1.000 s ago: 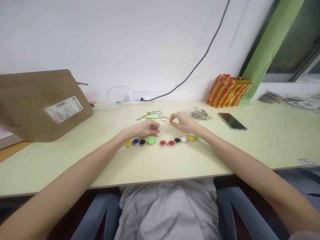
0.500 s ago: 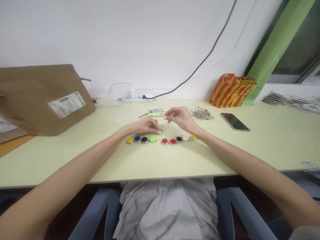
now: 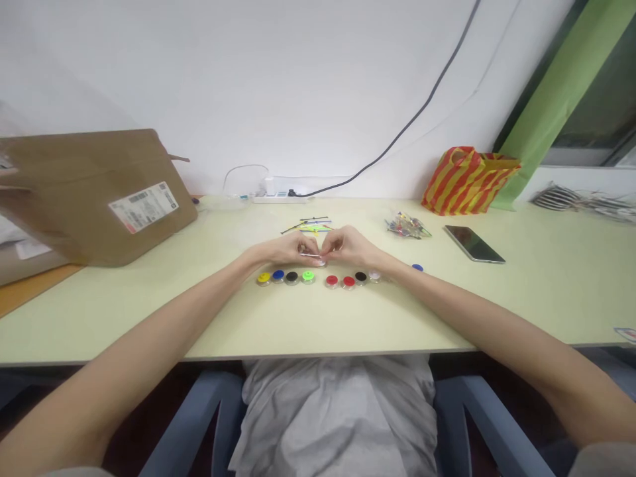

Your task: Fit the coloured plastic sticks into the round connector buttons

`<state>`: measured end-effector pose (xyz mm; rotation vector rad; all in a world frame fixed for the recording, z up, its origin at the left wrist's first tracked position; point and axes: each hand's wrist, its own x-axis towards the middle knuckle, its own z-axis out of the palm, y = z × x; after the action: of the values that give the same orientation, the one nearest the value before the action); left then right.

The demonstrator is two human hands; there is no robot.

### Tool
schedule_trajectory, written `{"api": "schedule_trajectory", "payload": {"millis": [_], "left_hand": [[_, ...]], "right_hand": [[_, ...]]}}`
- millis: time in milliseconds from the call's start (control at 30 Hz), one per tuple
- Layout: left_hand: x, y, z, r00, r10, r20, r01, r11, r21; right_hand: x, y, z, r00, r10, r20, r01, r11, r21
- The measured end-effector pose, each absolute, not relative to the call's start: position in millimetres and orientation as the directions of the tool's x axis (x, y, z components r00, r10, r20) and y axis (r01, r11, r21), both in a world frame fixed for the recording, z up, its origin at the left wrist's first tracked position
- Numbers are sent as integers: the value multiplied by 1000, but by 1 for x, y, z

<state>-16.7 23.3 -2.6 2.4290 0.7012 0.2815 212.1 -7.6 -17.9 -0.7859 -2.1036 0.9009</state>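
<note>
Both of my hands meet above the table, fingertips almost touching. My left hand is closed in a pinch on a small white-topped round disc, held low by the table surface. My right hand is closed too, pinching one end of a thin white strip that lies across the disc and points left. Fingers hide part of both. In front stands a row of similar discs with clear bases: yellow, blue, black, green, red and others. My right forearm partly covers the row's right end.
Thin coloured strips lie just behind my hands. Farther right are a pile of small colourful parts, a phone and a striped bag. A cardboard box stands left; a power strip sits by the wall.
My right hand has come down and left to meet my left hand at the white disc. The thin strip now lies across the disc. The view has shifted slightly.
</note>
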Motion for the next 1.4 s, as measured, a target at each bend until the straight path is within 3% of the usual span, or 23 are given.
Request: {"api": "schedule_trajectory", "payload": {"millis": [167,533,800,1167,1400], "left_hand": [[-17,24,0,854,520,20,409,-695,591],[-20,18,14,869,491,-59,438,-709,553],[-22,20,8,846,533,-26,432,-656,619],[-21,27,-2,827,563,5,451,-667,593],[-19,24,1,822,569,5,445,-648,618]], "right_hand": [[214,-10,-18,-613,654,443,278,703,-654],[213,-10,-16,-656,598,461,396,792,-464],[214,-11,-11,-690,615,381,424,771,-475],[213,-10,-6,-705,622,340,489,774,-402],[219,-12,-3,-692,672,263,518,716,-468]]}}
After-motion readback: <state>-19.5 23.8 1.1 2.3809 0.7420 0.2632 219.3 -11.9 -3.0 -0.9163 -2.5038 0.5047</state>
